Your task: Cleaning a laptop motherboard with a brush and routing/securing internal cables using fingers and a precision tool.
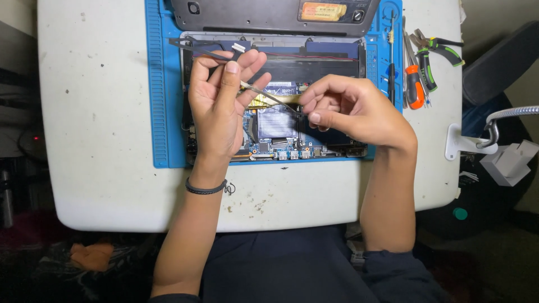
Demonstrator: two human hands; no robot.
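An opened laptop (pixel 281 134) with its circuit board bared lies on a blue work mat (pixel 163 112). My left hand (pixel 219 106) is raised palm-up over the laptop's left side and grips a thin dark cable (pixel 269 96) between thumb and fingers. My right hand (pixel 348 109) pinches the same cable's other end over the middle of the board. The cable runs taut between both hands. A black band circles my left wrist.
The laptop's removed grey cover (pixel 269 14) rests at the mat's far edge. Screwdrivers (pixel 414 84) and green-handled pliers (pixel 441 50) lie at the right on the white table (pixel 95 140). A clamp with a flexible arm (pixel 494 126) grips the right table edge.
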